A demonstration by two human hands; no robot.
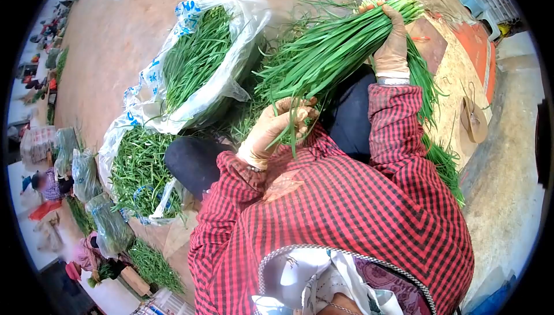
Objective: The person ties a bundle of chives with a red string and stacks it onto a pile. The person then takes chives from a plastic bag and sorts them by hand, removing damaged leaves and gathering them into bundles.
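Note:
In the head view my right hand (393,47), in a pale glove, grips a thick bunch of garlic chives (326,58) near its cut, whitish ends. The green leaf tips slope down to the left over my lap. My left hand (276,130), also gloved, sits below those tips with its fingers curled around a few loose chive leaves (293,127). Beside my left knee, an open plastic bag (245,18) with blue print holds more chives (199,55). A nearer bag (109,145) is full of shorter, tangled green leaves (144,168).
More chives (441,165) lie along my right side. A sandal-like brown object (473,120) rests on the tan sheet (450,72) at the right. Loose leaves litter the floor ahead. At far left, other people (89,251) sit near filled plastic bags (109,225) and a chive heap (153,263).

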